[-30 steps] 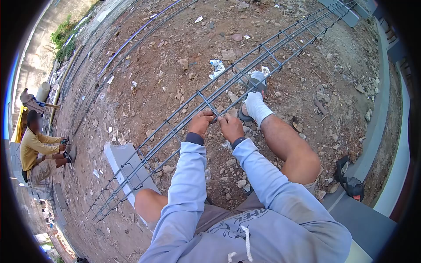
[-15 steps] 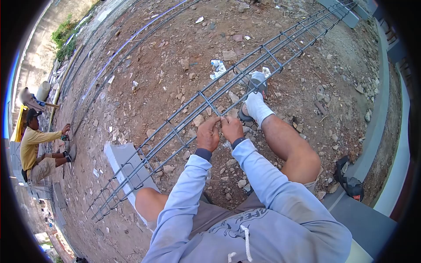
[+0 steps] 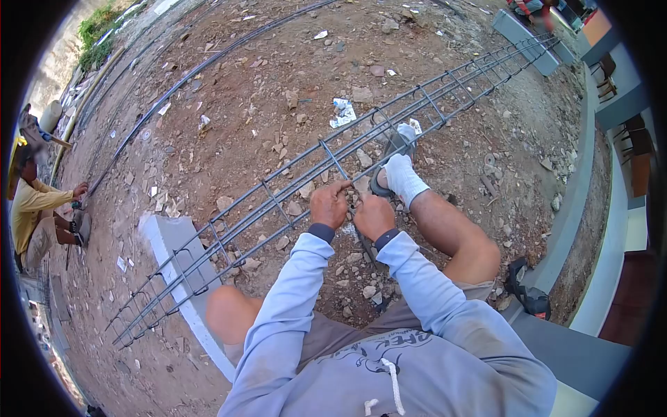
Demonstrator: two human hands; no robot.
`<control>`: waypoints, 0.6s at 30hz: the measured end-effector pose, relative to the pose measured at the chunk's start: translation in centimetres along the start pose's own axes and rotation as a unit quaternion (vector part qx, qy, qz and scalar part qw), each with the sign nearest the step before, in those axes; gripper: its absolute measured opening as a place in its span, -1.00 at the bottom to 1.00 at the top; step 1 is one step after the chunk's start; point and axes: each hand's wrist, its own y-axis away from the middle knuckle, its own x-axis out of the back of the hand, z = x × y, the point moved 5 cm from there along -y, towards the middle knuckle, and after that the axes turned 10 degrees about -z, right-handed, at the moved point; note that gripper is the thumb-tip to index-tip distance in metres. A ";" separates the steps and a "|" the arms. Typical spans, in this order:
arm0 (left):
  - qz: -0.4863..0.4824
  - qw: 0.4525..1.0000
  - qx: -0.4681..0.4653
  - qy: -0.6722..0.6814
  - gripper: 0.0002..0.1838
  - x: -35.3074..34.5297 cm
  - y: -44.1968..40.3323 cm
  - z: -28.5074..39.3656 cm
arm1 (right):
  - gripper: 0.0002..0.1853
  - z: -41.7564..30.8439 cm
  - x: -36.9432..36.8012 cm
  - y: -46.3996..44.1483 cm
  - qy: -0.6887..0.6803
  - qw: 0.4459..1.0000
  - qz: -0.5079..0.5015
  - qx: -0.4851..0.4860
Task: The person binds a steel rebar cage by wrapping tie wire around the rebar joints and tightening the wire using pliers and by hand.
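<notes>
A long rebar cage (image 3: 306, 160) of thin steel bars and square stirrups runs diagonally before me. My left hand (image 3: 328, 205) is at its near lower bar, index finger stretched against the bar by a stirrup, the other fingers curled. Whether a wire lies in those fingers is too small to tell. Just right of it, my right hand (image 3: 374, 216) is closed around a dark, slim-handled tool (image 3: 366, 247), whose handle sticks out below the fist. The tool's head is hidden, so its exact kind does not show.
A grey block (image 3: 182, 240) supports the cage's near end, another grey block (image 3: 526, 40) its far end. Long bars (image 3: 182, 78) lie at upper left, near a crouching person in a yellow shirt (image 3: 43, 198). Stones and scraps litter the dirt. A dark strapped object (image 3: 531, 295) lies right.
My hands have moved slightly apart. My right hand has drawn back from the bar, and a dark handle now shows beneath it. The view has shifted a little to the right.
</notes>
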 end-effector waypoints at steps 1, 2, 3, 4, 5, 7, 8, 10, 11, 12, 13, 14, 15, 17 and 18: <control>-0.020 0.999 0.024 -0.005 -0.75 0.2 -0.1 0.0 | -0.83 -0.5 0.1 -0.1 0.037 0.999 -0.014 0.021; -0.037 0.999 0.020 -0.004 -0.75 0.2 -0.3 -0.1 | -0.83 -1.0 0.2 -0.3 0.074 0.996 -0.027 0.042; -0.053 0.998 0.016 -0.004 -0.75 0.2 -0.7 -0.3 | -0.83 -1.9 0.6 -0.6 0.110 0.990 -0.043 0.075; -0.069 0.998 0.011 -0.004 -0.75 0.2 -0.9 -0.5 | -0.83 -2.7 1.0 -1.0 0.145 0.982 -0.060 0.107; -0.070 0.998 -0.001 0.003 -0.76 0.3 -1.3 -0.6 | -0.84 -3.2 1.3 -1.5 0.169 0.974 -0.070 0.133; -0.076 0.997 -0.021 0.018 -0.76 -0.1 -1.6 -1.0 | -0.86 -4.4 2.0 -2.4 0.214 0.955 -0.092 0.181; -0.079 0.996 -0.029 0.042 -0.78 -0.3 -1.6 -1.2 | -0.85 -4.8 2.5 -2.9 0.245 0.949 -0.111 0.167; -0.078 0.992 -0.043 0.088 -0.81 0.0 -1.7 -1.6 | -0.84 -4.5 2.3 -4.2 0.273 0.929 -0.129 0.212; -0.083 0.994 -0.022 0.070 -0.81 -0.1 -1.6 -1.8 | -0.84 -4.5 2.1 -4.6 0.285 0.918 -0.138 0.237; -0.088 0.995 -0.002 0.052 -0.82 -0.1 -1.6 -1.9 | -0.84 -4.9 2.6 -5.0 0.312 0.913 -0.152 0.215; -0.093 0.995 0.018 0.033 -0.82 -0.1 -1.7 -1.9 | -0.84 -5.3 2.9 -5.4 0.318 0.911 -0.151 0.214; -0.082 0.995 0.017 0.046 -0.81 0.0 -1.6 -1.8 | -0.84 -5.5 3.1 -5.8 0.322 0.910 -0.151 0.212; -0.073 0.996 0.015 0.057 -0.80 0.0 -1.5 -1.8 | -0.84 -5.7 3.2 -6.1 0.325 0.910 -0.150 0.208; -0.054 0.995 0.014 0.087 -0.75 0.1 -1.3 -1.6 | -0.83 -6.0 3.6 -6.8 0.307 0.925 -0.121 0.188; -0.043 0.993 0.014 0.106 -0.72 0.1 -1.1 -1.5 | -0.82 -6.1 3.8 -7.3 0.295 0.933 -0.101 0.178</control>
